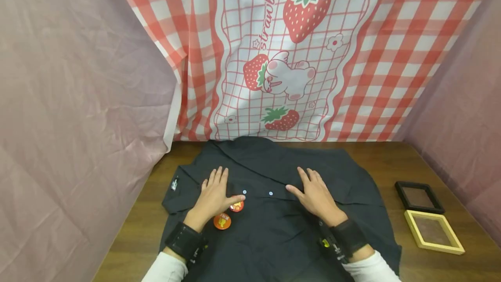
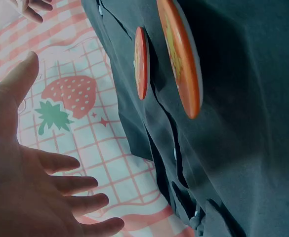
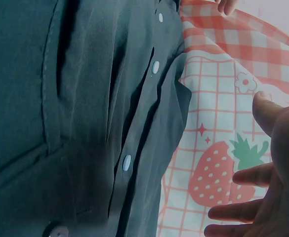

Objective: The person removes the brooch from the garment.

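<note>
A dark shirt (image 1: 250,238) lies spread over the table, with small white buttons (image 3: 127,163) along its front. My left hand (image 1: 213,195) is over the shirt's left part, fingers spread and straight, holding nothing. Beside its thumb, a red round badge (image 1: 236,206) sits on the cloth, partly covered in the head view. An orange round badge (image 1: 222,221) sits just below it; in the left wrist view both badges stand edge-on. My right hand (image 1: 317,193) hangs over the shirt's right part, fingers extended and nothing in them. Both wrist views show cloth apart from the fingers.
On the wooden table (image 1: 133,238) at the right lie a black frame (image 1: 399,190) and a pale yellow frame (image 1: 412,229). A small shiny item (image 1: 174,183) is on the left sleeve. A strawberry-print curtain (image 1: 352,112) hangs behind; pinkish cloth (image 1: 86,99) flanks the sides.
</note>
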The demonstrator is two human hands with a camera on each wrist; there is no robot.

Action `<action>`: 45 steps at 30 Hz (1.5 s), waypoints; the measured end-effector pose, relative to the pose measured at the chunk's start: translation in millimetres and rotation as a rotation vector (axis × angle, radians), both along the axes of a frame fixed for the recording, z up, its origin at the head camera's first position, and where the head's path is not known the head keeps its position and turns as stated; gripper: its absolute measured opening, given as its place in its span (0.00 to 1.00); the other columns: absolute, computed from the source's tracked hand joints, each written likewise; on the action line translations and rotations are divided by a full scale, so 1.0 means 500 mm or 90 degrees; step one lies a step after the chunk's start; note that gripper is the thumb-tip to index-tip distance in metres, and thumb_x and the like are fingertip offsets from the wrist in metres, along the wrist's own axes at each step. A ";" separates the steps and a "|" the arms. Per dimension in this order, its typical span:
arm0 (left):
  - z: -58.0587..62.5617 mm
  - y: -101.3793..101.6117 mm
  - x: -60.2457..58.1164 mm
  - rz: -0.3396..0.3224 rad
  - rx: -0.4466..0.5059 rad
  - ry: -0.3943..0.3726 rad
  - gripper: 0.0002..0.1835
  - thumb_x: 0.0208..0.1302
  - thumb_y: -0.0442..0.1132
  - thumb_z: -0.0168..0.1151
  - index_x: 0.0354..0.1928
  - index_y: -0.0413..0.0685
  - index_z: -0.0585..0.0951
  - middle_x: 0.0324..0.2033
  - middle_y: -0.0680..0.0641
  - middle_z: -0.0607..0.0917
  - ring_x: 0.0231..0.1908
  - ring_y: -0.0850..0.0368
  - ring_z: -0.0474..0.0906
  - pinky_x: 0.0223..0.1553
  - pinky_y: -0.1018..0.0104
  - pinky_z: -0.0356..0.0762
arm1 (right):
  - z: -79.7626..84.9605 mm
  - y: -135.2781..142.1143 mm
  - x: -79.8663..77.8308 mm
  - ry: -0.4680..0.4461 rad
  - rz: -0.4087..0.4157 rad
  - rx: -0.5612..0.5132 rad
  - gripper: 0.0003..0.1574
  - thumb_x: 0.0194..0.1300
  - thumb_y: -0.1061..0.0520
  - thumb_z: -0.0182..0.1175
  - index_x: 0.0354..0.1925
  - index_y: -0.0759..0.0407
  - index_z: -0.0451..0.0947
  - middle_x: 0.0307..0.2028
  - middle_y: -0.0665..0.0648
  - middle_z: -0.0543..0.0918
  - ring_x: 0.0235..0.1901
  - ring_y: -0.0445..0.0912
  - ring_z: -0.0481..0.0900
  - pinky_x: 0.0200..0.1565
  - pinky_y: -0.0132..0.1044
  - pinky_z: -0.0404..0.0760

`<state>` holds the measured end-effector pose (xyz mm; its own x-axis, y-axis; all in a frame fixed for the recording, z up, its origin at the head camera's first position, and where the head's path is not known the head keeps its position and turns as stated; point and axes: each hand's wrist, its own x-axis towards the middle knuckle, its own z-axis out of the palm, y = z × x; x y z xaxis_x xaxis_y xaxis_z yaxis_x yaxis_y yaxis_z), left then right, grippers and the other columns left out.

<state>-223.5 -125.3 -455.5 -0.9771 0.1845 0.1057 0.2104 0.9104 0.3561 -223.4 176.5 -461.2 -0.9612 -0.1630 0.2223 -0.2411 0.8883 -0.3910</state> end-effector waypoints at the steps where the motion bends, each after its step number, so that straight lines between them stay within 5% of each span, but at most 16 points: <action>1: 0.000 -0.001 0.000 0.001 -0.005 -0.002 0.56 0.52 0.68 0.66 0.73 0.37 0.58 0.74 0.34 0.57 0.74 0.35 0.51 0.70 0.34 0.53 | 0.000 -0.002 0.000 0.000 0.001 0.001 0.48 0.67 0.36 0.57 0.71 0.66 0.59 0.67 0.77 0.64 0.68 0.72 0.59 0.69 0.64 0.59; 13: -0.006 -0.006 0.001 -0.004 -0.015 -0.021 0.57 0.52 0.69 0.65 0.74 0.40 0.58 0.74 0.36 0.57 0.75 0.37 0.50 0.69 0.32 0.53 | -0.003 -0.005 -0.003 0.005 0.006 0.014 0.49 0.67 0.35 0.56 0.72 0.64 0.58 0.68 0.77 0.62 0.70 0.72 0.55 0.68 0.66 0.57; 20: -0.016 -0.015 0.003 -0.007 0.000 -0.031 0.55 0.52 0.68 0.66 0.75 0.46 0.57 0.74 0.35 0.55 0.74 0.33 0.50 0.66 0.28 0.55 | -0.004 -0.019 -0.007 -0.050 0.044 0.042 0.51 0.67 0.32 0.53 0.75 0.58 0.54 0.73 0.73 0.55 0.74 0.69 0.46 0.68 0.71 0.50; 30: -0.021 -0.030 0.011 -0.023 0.011 -0.010 0.55 0.50 0.67 0.68 0.74 0.45 0.59 0.74 0.39 0.60 0.74 0.38 0.52 0.68 0.31 0.56 | -0.015 -0.038 -0.014 0.006 0.086 -0.004 0.48 0.66 0.37 0.58 0.72 0.61 0.59 0.69 0.75 0.63 0.72 0.69 0.55 0.66 0.64 0.64; 45: -0.019 -0.036 0.019 -0.013 0.016 -0.038 0.55 0.51 0.65 0.69 0.73 0.40 0.60 0.73 0.38 0.60 0.74 0.38 0.54 0.67 0.33 0.57 | -0.012 -0.067 -0.013 -0.008 0.101 -0.033 0.47 0.66 0.36 0.58 0.72 0.60 0.60 0.68 0.73 0.65 0.70 0.65 0.61 0.64 0.62 0.68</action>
